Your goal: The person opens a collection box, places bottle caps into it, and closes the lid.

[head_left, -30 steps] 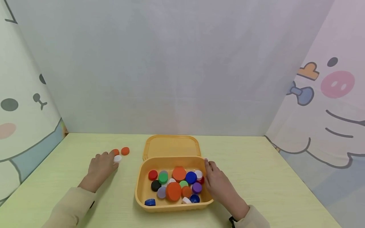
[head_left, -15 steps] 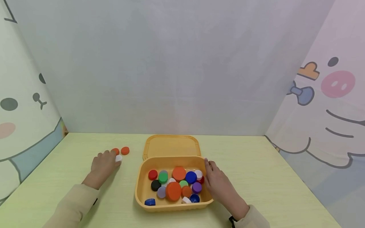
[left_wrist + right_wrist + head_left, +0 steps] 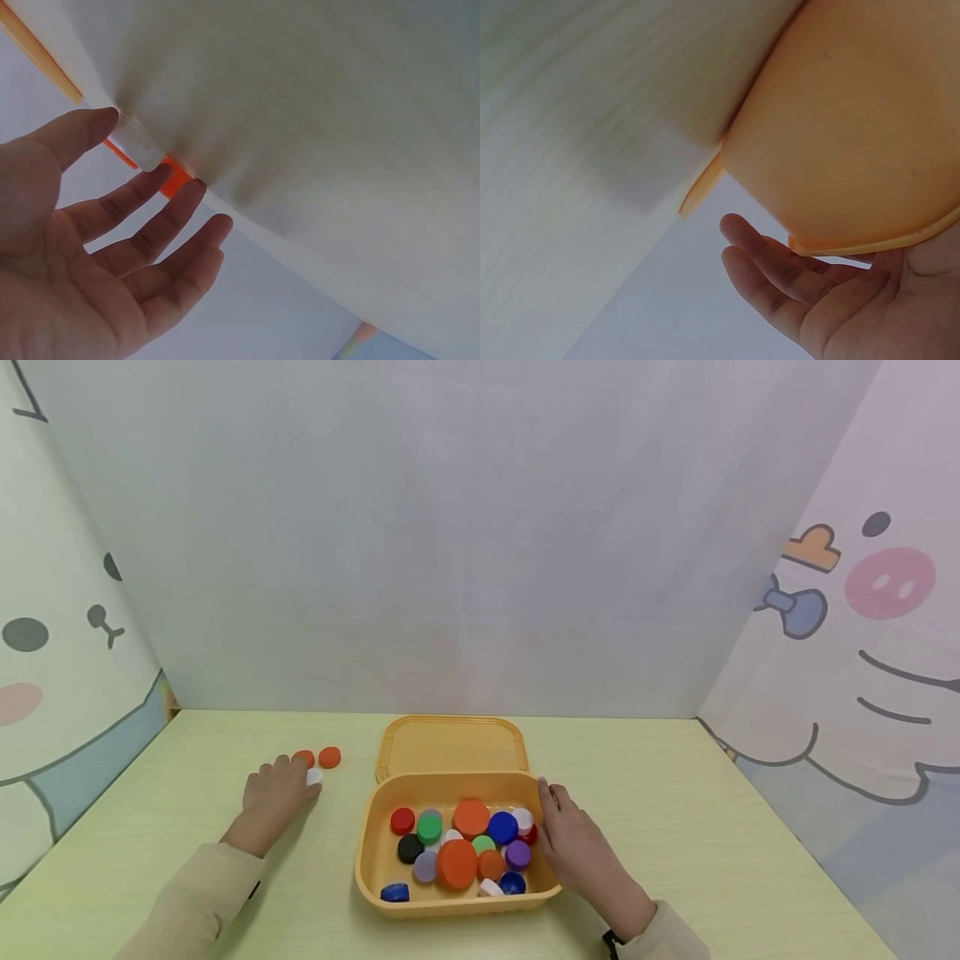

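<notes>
My left hand (image 3: 273,797) reaches over the left of the table, thumb and index finger pinching a white bottle cap (image 3: 314,777). In the left wrist view the white cap lies between thumb and index fingertip, with an orange cap (image 3: 174,177) close behind the other fingertips. Just beyond the hand are two orange caps, one partly covered by the fingers and one (image 3: 330,757) in full view. My right hand (image 3: 581,843) grips the right rim of a yellow plastic box (image 3: 364,852). The right wrist view shows its fingers (image 3: 761,266) at the rim, the thumb hidden.
Inside the box lie several caps: a large orange-red one (image 3: 457,864), a black one (image 3: 410,849), a green one (image 3: 430,827) and others. The yellow lid (image 3: 452,747) lies flat behind the box. A grey cloth (image 3: 450,543) hangs at the table's back edge.
The left hand has shifted slightly right, the white cap moving with it by a small amount. My right hand and the box have stayed put.
</notes>
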Demonstrator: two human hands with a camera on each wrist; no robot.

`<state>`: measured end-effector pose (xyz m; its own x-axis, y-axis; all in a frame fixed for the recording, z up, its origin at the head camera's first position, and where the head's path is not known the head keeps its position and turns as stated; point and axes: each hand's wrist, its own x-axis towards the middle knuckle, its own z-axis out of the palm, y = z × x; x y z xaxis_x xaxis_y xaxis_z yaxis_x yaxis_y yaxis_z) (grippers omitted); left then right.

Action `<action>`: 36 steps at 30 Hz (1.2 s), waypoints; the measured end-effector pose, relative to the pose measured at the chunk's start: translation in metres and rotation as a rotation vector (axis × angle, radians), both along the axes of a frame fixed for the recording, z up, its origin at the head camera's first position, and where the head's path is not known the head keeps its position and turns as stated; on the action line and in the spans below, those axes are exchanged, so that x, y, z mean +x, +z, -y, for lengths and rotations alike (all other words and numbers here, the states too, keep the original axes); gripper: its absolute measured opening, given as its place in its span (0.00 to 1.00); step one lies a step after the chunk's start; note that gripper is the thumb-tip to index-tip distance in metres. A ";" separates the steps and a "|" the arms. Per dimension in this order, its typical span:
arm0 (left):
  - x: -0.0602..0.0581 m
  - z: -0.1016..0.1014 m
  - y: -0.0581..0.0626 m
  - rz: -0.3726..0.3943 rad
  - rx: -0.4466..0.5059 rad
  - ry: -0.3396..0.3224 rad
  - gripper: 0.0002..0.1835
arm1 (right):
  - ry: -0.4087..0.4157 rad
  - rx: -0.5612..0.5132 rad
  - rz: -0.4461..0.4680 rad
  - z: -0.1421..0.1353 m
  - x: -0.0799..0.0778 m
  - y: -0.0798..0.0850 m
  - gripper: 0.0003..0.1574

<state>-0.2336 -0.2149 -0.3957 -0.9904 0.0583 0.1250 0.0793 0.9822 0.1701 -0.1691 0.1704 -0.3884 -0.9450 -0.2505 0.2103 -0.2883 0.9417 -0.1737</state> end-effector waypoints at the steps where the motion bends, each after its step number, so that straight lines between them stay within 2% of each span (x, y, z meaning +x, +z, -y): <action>1: 0.000 0.000 0.000 0.000 -0.002 0.000 0.16 | -0.001 0.000 0.002 0.000 0.000 0.000 0.34; 7: 0.002 0.001 0.000 -0.002 0.001 -0.006 0.17 | -0.001 -0.001 0.003 0.001 0.000 0.001 0.34; 11: 0.007 -0.001 0.004 -0.072 0.013 -0.037 0.16 | 0.000 -0.003 0.002 0.001 0.001 0.001 0.34; 14: 0.013 -0.007 0.010 -0.140 0.016 -0.065 0.16 | 0.001 -0.002 -0.003 0.001 0.001 0.001 0.34; 20: 0.025 -0.025 0.025 -0.202 -0.004 -0.081 0.18 | 0.003 0.002 -0.012 0.000 0.000 0.000 0.34; 26: 0.037 -0.043 0.038 -0.298 0.024 -0.133 0.16 | 0.009 0.001 -0.021 0.000 0.001 0.000 0.34; 29: 0.043 -0.053 0.042 -0.298 0.019 -0.150 0.16 | 0.013 0.006 -0.026 -0.001 0.000 -0.001 0.34; 36: 0.055 -0.073 0.047 -0.206 -0.008 -0.159 0.19 | 0.007 0.007 -0.026 -0.001 -0.001 -0.001 0.34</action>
